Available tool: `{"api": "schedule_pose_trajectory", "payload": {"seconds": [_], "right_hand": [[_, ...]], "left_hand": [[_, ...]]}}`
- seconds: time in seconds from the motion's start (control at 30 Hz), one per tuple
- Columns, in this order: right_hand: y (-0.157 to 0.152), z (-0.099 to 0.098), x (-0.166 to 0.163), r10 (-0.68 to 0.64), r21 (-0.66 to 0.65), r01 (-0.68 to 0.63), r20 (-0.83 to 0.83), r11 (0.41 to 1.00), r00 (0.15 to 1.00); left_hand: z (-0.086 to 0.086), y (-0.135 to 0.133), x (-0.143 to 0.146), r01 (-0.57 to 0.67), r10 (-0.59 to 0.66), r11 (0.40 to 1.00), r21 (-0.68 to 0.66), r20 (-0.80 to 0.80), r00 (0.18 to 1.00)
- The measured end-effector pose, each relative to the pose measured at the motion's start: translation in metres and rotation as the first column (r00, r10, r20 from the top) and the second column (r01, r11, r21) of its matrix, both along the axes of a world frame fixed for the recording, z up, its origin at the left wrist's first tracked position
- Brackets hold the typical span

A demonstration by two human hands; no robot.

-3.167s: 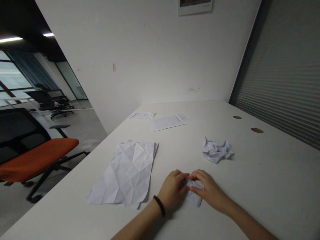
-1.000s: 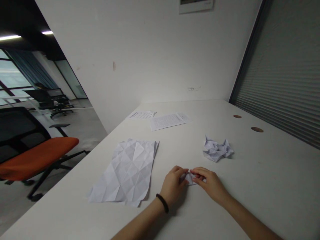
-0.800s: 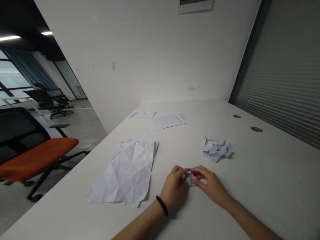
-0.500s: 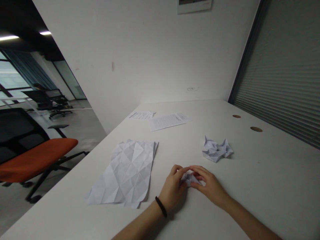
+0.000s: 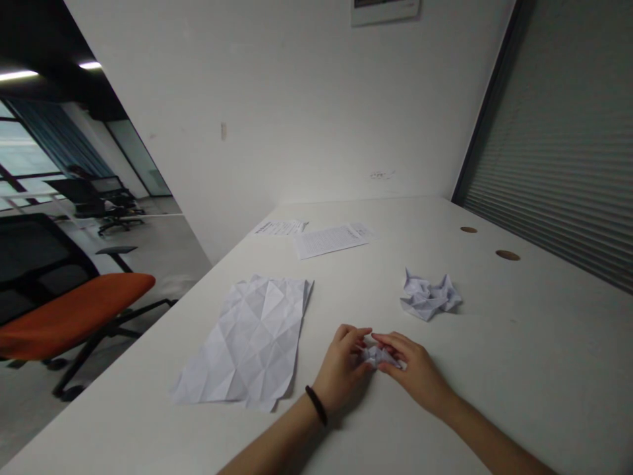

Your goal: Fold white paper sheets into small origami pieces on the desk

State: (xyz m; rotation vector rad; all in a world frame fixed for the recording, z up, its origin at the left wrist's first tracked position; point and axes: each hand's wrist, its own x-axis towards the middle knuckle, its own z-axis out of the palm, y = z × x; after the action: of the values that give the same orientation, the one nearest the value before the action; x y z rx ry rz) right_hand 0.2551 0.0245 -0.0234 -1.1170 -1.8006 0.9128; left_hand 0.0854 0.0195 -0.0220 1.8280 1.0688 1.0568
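Note:
Between my two hands is a small piece of folded white paper, low over the near middle of the white table. My left hand, with a dark band on its wrist, grips the paper's left side. On the right side, the thumb and fingers of my right hand pinch it. The fingers hide much of its shape. Beyond my right hand lies a larger folded paper form with raised points. Left of my hands, a creased sheet of paper is spread flat, covered in fold lines.
Printed sheets lie farther back on the table. Two round holes pierce the table at the right, near a window with blinds. A wall rises behind. An orange-seated chair stands left of the table.
The fingertips of my two hands have drawn slightly apart above the folded paper, so more of it shows. The other papers have not moved.

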Motion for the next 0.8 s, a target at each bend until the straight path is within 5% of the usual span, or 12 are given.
{"api": "schedule_pose_trajectory", "payload": {"seconds": [0.2, 0.4, 0.67, 0.8], "right_hand": [[0.002, 0.002, 0.005, -0.054, 0.004, 0.054, -0.018, 0.999, 0.998], [0.001, 0.001, 0.005, -0.058, 0.028, 0.057, 0.017, 0.998, 0.998], [0.003, -0.005, 0.008, -0.026, 0.022, 0.025, 0.053, 0.999, 0.998], [0.003, -0.004, 0.011, 0.006, 0.088, -0.022, 0.172, 0.996, 0.985]], "left_hand": [[0.003, 0.002, -0.005, -0.017, 0.041, 0.996, 0.085, -0.284, 0.958], [0.003, 0.002, -0.006, -0.017, 0.044, 0.996, 0.082, -0.344, 0.938], [0.007, 0.003, -0.009, 0.032, 0.088, 0.953, 0.303, -0.376, 0.922], [0.005, 0.003, -0.010, 0.034, 0.061, 0.968, 0.248, -0.367, 0.928]]}}
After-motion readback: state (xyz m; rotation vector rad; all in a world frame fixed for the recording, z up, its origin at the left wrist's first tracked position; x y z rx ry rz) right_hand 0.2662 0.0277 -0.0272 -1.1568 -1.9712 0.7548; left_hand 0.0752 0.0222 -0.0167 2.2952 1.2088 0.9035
